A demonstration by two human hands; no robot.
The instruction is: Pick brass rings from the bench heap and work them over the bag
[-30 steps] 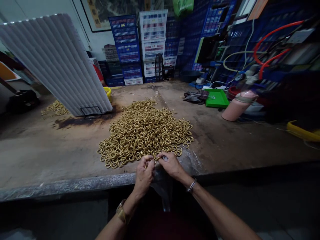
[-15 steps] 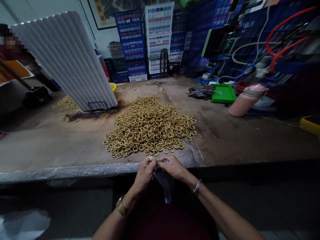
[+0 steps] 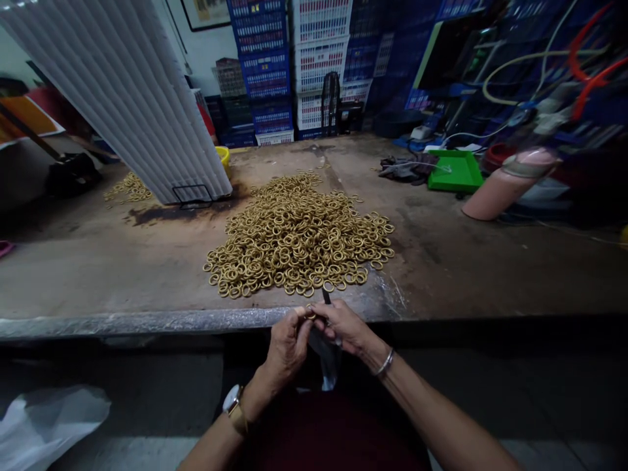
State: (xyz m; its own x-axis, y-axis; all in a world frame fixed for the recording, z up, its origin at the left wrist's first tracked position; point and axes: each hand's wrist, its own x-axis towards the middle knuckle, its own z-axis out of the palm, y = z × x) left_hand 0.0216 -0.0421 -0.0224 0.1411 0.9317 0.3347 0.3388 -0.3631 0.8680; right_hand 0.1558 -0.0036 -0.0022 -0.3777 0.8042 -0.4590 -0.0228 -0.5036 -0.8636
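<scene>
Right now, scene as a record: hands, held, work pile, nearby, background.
left hand: pinching a brass-coloured ring
right hand: at the same ring, with a dark tool
work pile: brass-coloured rings, heaped on the table
nearby: green tray, pink bottle
background: stacked blue crates and white crates

A pink bottle (image 3: pixel 510 185) stands tilted in view beside a green tray (image 3: pixel 454 171). Blue crates (image 3: pixel 266 75) and white crates (image 3: pixel 321 64) are stacked beyond the table (image 3: pixel 432 261). A black fan (image 3: pixel 330 103) is positioned before the white crates.
</scene>
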